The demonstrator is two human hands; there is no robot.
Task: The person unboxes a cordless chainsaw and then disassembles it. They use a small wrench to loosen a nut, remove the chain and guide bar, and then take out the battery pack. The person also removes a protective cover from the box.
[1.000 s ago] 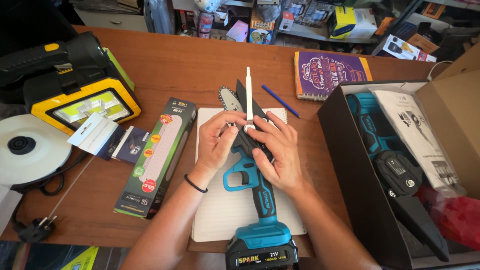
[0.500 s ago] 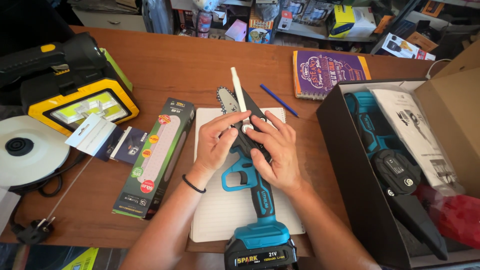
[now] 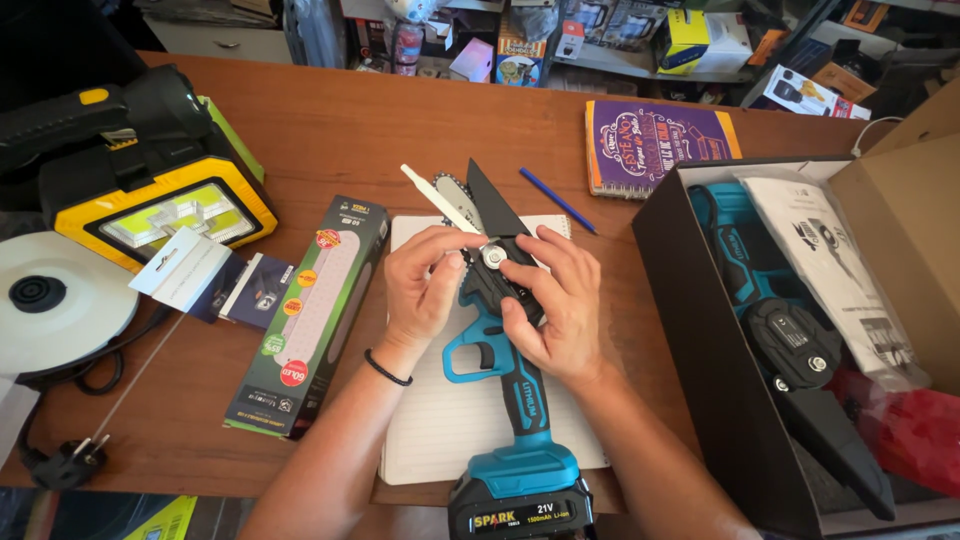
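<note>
Hands clamp the mini chainsaw — left grip on white tool, right grip on body.

Saw: glossy teal and matt black plastic, with a bright metal nut. Desk: smooth brown wood. Notepad: matt lined paper. Box: matt black cardboard. Lamp: glossy yellow plastic.

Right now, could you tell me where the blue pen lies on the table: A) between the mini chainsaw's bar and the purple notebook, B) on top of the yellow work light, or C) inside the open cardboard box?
A: the blue pen lies on the bare wood, right of the mini chainsaw and left of the purple notebook.
</note>
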